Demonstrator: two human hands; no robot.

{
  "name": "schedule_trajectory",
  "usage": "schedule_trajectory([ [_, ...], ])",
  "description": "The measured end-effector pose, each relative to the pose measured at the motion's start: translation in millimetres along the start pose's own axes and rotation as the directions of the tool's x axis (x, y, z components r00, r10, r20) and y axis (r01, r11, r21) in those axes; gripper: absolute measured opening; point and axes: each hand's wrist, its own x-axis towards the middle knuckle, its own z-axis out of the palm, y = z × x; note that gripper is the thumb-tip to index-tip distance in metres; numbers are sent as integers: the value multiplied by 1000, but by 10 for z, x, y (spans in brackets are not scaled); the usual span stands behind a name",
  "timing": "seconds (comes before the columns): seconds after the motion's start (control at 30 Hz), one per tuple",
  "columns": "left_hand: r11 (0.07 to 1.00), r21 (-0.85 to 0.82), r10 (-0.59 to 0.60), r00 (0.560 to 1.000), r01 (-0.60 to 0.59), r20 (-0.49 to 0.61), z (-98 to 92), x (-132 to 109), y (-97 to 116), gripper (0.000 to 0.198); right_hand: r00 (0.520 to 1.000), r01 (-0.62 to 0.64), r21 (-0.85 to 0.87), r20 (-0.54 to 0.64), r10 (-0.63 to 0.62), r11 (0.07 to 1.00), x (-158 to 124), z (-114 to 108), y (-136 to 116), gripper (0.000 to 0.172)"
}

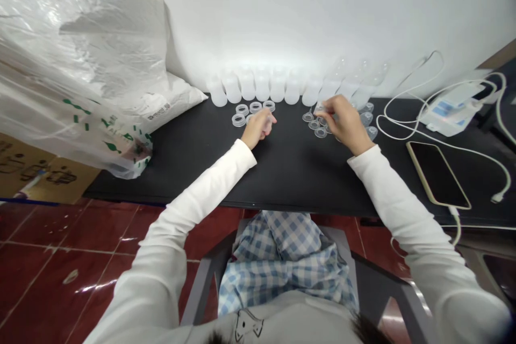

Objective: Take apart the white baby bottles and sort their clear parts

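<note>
Watching my right hand (344, 124) pinch small clear rubbery piece (320, 107), well right of my curled left hand (257, 129), contents unclear, beside translucent white plastic rings (238, 124).

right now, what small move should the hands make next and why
Probably bring the right hand toward the left hand: the right fingertips appear to pinch a clear piece near similar ones, while the left hand is at the whitish rings.

Bright glare on wall (282, 16), wide-angle edge distortion
</note>
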Motion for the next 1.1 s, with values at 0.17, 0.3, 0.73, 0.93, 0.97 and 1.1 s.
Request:
schedule_trajectory([
  [0.17,929,5,354,885,-369,-303,-431,186,-132,66,984,-156,-8,81,156,988,264,-17,451,29],
  [0.3,902,199,429,738,-384,-520,-861,368,-239,71,947,-197,-79,241,211,977,565,94,664,29],
  [0.73,813,544,206,770,209,-604,-1160,257,-191,20,763,-237,-247,551,338,939,906,275,661,24],
  [0.93,789,576,173,821,215,-544,-1152,211,-152,21,687,-147,-398,618,383,906,875,369,535,27],
  [0.97,785,583,175,828,210,-533,-1150,206,-147,21,677,-126,-405,632,377,906,873,368,522,26],
  [1.1,779,598,173,852,188,-493,-1147,214,-153,19,730,-107,-381,597,333,918,913,230,464,27],
])
